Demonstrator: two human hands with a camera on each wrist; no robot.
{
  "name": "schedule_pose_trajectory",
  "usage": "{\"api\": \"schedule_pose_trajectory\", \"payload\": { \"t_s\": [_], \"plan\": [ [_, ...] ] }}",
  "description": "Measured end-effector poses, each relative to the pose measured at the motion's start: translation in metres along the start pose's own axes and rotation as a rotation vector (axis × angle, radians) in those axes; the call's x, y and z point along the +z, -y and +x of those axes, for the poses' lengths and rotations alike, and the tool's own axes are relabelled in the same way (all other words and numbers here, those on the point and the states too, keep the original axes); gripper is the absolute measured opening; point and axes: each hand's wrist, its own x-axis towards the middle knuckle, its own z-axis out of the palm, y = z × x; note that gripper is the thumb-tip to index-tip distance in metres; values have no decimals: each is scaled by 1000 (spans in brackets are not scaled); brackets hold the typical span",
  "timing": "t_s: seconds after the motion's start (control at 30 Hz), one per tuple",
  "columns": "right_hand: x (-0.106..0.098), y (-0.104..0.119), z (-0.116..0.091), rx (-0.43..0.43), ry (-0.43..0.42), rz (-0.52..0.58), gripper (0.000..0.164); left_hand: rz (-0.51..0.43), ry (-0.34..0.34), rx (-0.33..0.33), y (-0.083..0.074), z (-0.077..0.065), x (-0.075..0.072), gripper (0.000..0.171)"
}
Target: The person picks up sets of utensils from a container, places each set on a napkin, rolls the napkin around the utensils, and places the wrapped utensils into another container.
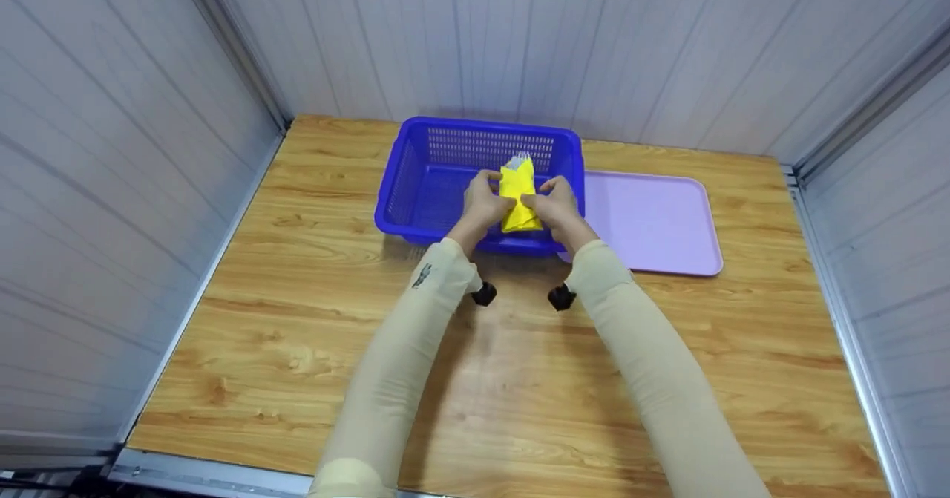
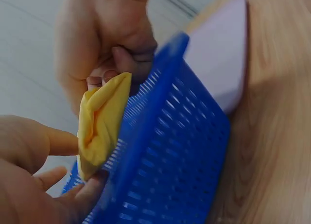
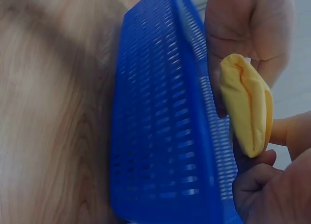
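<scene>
A soft yellow packet (image 1: 519,197), creased and folded, is held over the blue plastic basket (image 1: 481,124). Its upper end shows a greyish-white part in the head view. My left hand (image 1: 482,202) pinches the packet's left side between thumb and fingers. On the other side, my right hand (image 1: 558,205) grips it the same way, both thumbs on the near face. The left wrist view shows the packet (image 2: 102,122) end-on, with a fold along it. In the right wrist view the packet (image 3: 245,107) is between both hands, beside the basket's perforated wall (image 3: 150,102).
A flat lilac tray (image 1: 653,223) lies to the right of the basket, its left edge behind the basket and right arm. The wooden tabletop (image 1: 297,320) runs up to pale panel walls (image 1: 460,38) at the back and sides.
</scene>
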Motion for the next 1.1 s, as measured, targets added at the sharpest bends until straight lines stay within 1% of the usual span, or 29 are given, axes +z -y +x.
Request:
{"api": "schedule_pose_trajectory", "payload": {
  "t_s": [0.1, 0.13, 0.2, 0.3, 0.4, 0.5, 0.57, 0.63, 0.7, 0.77, 0.9, 0.97, 1.03, 1.1],
  "plan": [
    [7, -9, 12, 6, -28, -77, 27, 163, -36, 59, 6, 7, 8, 41],
    [8, -11, 15, 12, -33, -100, 27, 203, -42, 71, 8, 8, 11, 40],
    [10, -17, 20, 31, -36, -146, 25, 270, -24, 66, 10, 10, 16, 39],
    [12, -24, 24, 60, -24, -233, 20, 372, 28, 45, 15, 10, 23, 33],
    [14, -32, 23, 90, 7, -322, 12, 486, 94, 46, 20, 7, 29, 18],
    [16, -38, 20, 115, 46, -400, 17, 630, 181, 103, 23, 5, 37, 5],
    [17, -40, 18, 128, 66, -421, 17, 711, 237, 157, 24, 3, 41, 6],
    [19, -41, 17, 130, 77, -435, 17, 774, 272, 212, 24, 2, 44, 11],
    [22, -41, 16, 113, 83, -483, 19, 801, 278, 229, 25, 2, 45, 17],
    [23, -40, 14, 108, 93, -522, 23, 815, 281, 228, 26, 2, 45, 21],
    [25, -38, 9, 74, 111, -640, 33, 843, 294, 219, 27, 2, 44, 23],
    [26, -38, 7, 71, 128, -666, 35, 867, 305, 227, 28, 2, 44, 22],
    [26, -39, 5, 52, 145, -718, 34, 888, 308, 241, 29, 2, 44, 22],
    [26, -40, 4, 40, 157, -745, 32, 915, 314, 267, 31, 2, 44, 21]
  ]
}}
